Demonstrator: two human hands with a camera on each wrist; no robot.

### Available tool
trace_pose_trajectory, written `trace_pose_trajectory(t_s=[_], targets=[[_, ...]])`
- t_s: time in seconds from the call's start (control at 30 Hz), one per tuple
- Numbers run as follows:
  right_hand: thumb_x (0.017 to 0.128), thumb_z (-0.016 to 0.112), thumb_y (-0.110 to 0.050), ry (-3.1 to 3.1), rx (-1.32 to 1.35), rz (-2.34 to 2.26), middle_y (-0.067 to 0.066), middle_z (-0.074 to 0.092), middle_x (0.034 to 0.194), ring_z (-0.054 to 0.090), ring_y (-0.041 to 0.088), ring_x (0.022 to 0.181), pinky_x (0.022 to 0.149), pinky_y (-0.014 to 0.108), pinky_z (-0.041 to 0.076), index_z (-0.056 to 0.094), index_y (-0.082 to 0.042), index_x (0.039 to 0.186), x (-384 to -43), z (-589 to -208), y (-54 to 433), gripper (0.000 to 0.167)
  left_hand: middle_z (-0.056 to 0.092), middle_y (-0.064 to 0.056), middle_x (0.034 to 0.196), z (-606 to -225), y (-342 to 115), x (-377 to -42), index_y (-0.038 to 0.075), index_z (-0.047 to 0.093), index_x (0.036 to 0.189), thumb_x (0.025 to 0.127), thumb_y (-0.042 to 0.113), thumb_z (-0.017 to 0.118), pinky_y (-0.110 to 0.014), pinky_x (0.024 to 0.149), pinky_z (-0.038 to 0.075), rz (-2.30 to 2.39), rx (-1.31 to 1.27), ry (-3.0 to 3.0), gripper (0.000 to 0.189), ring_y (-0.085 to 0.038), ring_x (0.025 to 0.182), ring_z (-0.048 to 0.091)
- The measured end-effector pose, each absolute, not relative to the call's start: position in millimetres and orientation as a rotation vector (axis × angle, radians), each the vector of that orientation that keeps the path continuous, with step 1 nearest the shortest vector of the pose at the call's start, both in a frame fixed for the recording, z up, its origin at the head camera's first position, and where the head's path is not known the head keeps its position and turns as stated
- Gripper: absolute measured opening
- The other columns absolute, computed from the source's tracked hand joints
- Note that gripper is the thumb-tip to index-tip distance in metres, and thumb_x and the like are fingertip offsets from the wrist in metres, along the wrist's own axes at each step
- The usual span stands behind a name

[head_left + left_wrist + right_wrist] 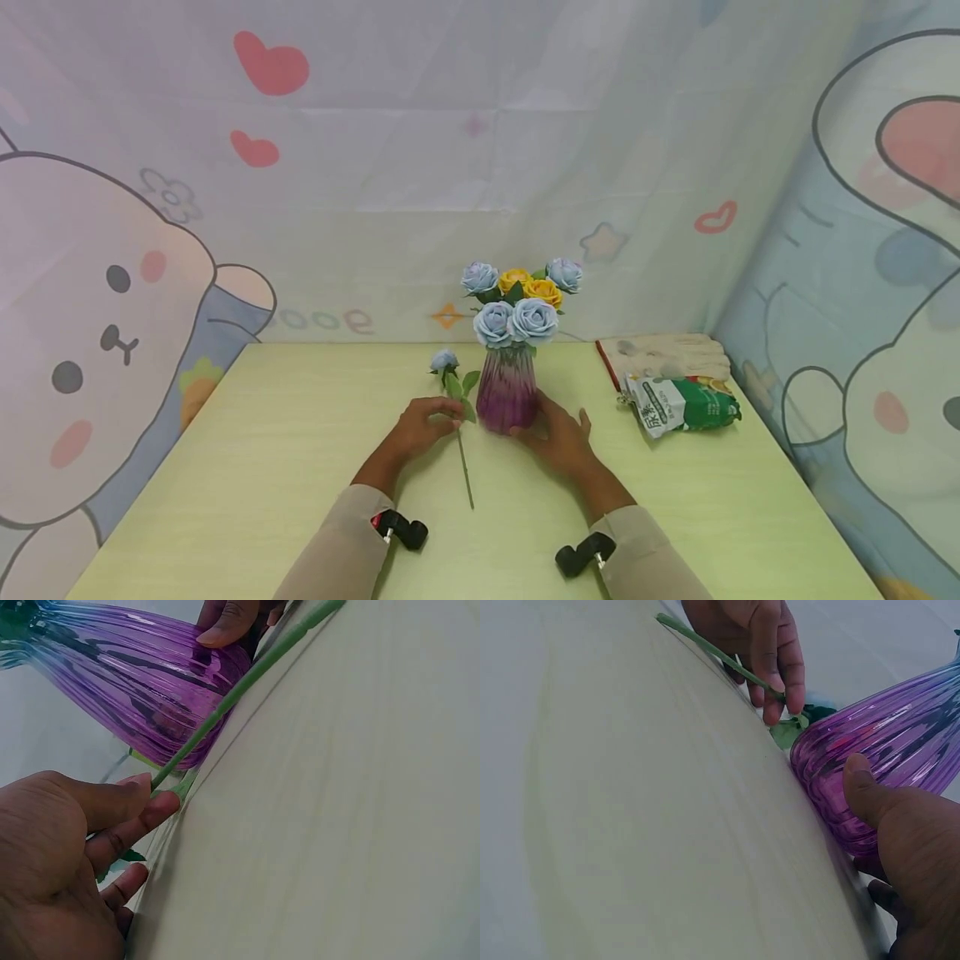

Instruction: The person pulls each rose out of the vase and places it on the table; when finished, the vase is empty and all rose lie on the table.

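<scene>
A single blue artificial rose with a long green stem is pinched between the thumb and index finger of my left hand. Its bloom points toward the back of the table, and the stem's bare end comes toward me. Just to the right stands a ribbed glass vase, purple below and clear bluish above. Several blue roses and yellow roses fill it. My right hand holds the vase low on its right side, thumb across the front; its other fingers are partly hidden behind the glass.
On the right of the pale yellow table lies a green and white packet. Behind it are off-white gloves and a thin red-brown strip. A printed cloth backdrop rises along the table's back edge.
</scene>
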State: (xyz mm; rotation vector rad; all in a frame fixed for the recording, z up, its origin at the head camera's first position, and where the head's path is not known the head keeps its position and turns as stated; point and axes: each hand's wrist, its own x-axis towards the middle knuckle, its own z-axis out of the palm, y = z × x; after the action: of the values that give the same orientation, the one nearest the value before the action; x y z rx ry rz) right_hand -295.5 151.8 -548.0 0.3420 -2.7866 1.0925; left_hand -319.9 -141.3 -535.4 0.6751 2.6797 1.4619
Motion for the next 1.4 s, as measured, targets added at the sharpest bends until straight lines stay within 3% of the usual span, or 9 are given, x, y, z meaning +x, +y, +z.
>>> trace_pose_trajectory(t_s=[0.1, 0.23, 0.4, 0.53, 0.73, 0.93, 1.4], targets=[[0.100, 0.078, -0.049, -2.784, 0.340, 1.090, 0.012, 0.058, 0.164, 0.054, 0.039, 0.154, 0.127, 0.083, 0.004, 0.047, -0.009, 0.166, -295.5, -549.1, 151.8, 0.083, 0.081, -0.014, 0.113, -534.4, -138.8, -320.2, 0.004, 0.080, 0.121, 0.100, 0.011, 0.079, -0.070, 0.118, 0.044, 1.373, 0.657, 2.769, 0.023, -0.044, 0.129, 0.066], [0.100, 0.077, -0.049, -2.784, 0.336, 1.087, 0.013, 0.058, 0.163, 0.054, 0.039, 0.153, 0.126, 0.083, 0.005, 0.047, -0.009, 0.166, -296.2, -551.3, 151.6, 0.083, 0.081, -0.009, 0.111, -532.5, -135.4, -318.9, 0.009, 0.082, 0.122, 0.094, 0.016, 0.086, -0.079, 0.116, 0.038, 1.328, 0.554, 2.838, 0.029, -0.044, 0.134, 0.062], [0.100, 0.078, -0.048, -2.775, 0.342, 1.086, 0.013, 0.059, 0.163, 0.055, 0.040, 0.152, 0.125, 0.085, 0.005, 0.047, -0.009, 0.165, -297.3, -552.8, 151.5, 0.082, 0.079, -0.014, 0.126, -531.2, -132.0, -317.5, 0.009, 0.083, 0.121, 0.094, 0.015, 0.086, -0.089, 0.117, 0.024, 1.380, 0.438, 2.827, 0.028, -0.048, 0.144, 0.055], [0.100, 0.078, -0.049, -2.784, 0.340, 1.073, 0.012, 0.058, 0.163, 0.055, 0.039, 0.153, 0.126, 0.083, 0.005, 0.047, -0.009, 0.166, -297.8, -552.9, 152.2, 0.083, 0.072, -0.018, 0.141, -531.3, -128.4, -318.2, 0.010, 0.083, 0.121, 0.096, 0.017, 0.082, -0.089, 0.119, 0.019, 1.403, 0.364, 2.815, 0.026, -0.051, 0.151, 0.046], [0.100, 0.078, -0.048, -2.785, 0.336, 1.081, 0.011, 0.058, 0.164, 0.053, 0.039, 0.154, 0.127, 0.083, 0.004, 0.047, -0.009, 0.166, -297.2, -551.6, 152.4, 0.082, 0.073, -0.017, 0.142, -533.9, -121.7, -319.8, 0.014, 0.082, 0.123, 0.095, 0.026, 0.083, -0.084, 0.119, 0.023, 1.362, 0.297, 2.873, 0.031, -0.050, 0.151, 0.047], [0.101, 0.078, -0.049, -2.782, 0.337, 1.083, 0.012, 0.058, 0.163, 0.053, 0.039, 0.154, 0.127, 0.084, 0.005, 0.047, -0.007, 0.165, -297.3, -549.1, 151.3, 0.083, 0.070, -0.017, 0.145, -534.7, -118.4, -319.9, 0.017, 0.082, 0.125, 0.097, 0.023, 0.082, -0.081, 0.118, 0.025, 1.334, 0.272, 2.878, 0.029, -0.049, 0.152, 0.042], [0.100, 0.078, -0.049, -2.785, 0.334, 1.091, 0.012, 0.060, 0.162, 0.055, 0.039, 0.153, 0.126, 0.083, 0.005, 0.047, -0.008, 0.166, -295.4, -549.8, 151.7, 0.083, 0.069, -0.019, 0.148, -532.2, -123.1, -319.4, 0.014, 0.081, 0.128, 0.097, 0.025, 0.083, -0.088, 0.120, 0.019, 1.408, 0.291, 2.853, 0.033, -0.051, 0.154, 0.042]])
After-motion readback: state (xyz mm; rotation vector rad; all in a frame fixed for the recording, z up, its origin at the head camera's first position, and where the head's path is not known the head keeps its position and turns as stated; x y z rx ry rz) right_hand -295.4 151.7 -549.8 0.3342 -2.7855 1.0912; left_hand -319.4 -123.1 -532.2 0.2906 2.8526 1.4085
